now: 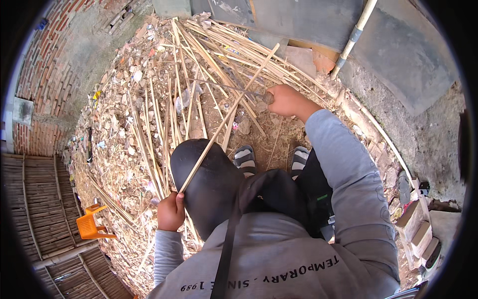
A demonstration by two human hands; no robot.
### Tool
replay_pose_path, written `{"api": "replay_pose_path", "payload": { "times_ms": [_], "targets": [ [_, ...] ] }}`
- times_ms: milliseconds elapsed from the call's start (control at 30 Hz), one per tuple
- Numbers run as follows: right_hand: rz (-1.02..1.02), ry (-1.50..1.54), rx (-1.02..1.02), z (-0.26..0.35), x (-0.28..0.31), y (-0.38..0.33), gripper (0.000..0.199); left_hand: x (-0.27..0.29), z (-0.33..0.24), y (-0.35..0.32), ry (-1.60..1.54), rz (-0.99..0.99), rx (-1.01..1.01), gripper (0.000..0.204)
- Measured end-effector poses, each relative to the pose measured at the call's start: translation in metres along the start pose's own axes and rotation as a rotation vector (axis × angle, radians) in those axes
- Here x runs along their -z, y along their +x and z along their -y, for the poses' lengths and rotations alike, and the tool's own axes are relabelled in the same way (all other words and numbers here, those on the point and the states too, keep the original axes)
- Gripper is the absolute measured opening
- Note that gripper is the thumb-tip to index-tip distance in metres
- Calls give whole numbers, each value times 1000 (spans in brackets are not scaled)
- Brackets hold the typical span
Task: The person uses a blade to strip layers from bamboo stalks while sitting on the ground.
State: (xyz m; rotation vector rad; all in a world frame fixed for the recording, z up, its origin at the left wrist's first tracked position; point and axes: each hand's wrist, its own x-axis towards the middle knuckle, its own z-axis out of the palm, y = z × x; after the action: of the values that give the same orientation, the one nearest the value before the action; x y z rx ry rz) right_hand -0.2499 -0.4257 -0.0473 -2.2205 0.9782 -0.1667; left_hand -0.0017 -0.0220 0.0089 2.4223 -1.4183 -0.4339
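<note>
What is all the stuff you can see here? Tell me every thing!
bamboo strip: one, pale tan, long, slanting from lower left to upper right, held by the left hand
knife: one, grey thin blade, laid across the strip, held by the right hand
loose bamboo strips: many, pale tan, strewn over the ground ahead and to the left
shavings and scraps: too many to count, brownish, covering the ground
plastic stool: one, orange, lower left
pipe: one, whitish, upper right against the grey wall
brick wall: one, red, left
sandalled feet: two, grey striped, centre
left hand: one, gripping the strip's lower end
right hand: one, gripping the knife
</note>
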Motion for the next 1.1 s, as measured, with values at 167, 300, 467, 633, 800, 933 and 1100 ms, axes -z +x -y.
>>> {"api": "replay_pose_path", "payload": {
  "times_ms": [167,300,467,633,800,933,1100],
  "targets": [
    [88,-67,171,35,-7,-14,18,7,2,-11,-46,65,47,49],
    [168,-67,129,21,-1,-6,21,3,10,-23,-34,52,13,49],
    [-147,-56,-53,-13,6,5,34,15,2,-15,-30,80,33,51],
    [132,-188,159,48,-5,-21,27,13,9,-18,-137,123,61,51],
    [135,-69,125,10,3,-8,31,-4,22,-16,-297,130,81,53],
    [41,-41,173,30,-5,-16,23,3,12,-19,-317,175,123,52],
    [147,-308,263,60,0,-17,30,-4,20,-26,-233,103,60,51]
  ]
}}
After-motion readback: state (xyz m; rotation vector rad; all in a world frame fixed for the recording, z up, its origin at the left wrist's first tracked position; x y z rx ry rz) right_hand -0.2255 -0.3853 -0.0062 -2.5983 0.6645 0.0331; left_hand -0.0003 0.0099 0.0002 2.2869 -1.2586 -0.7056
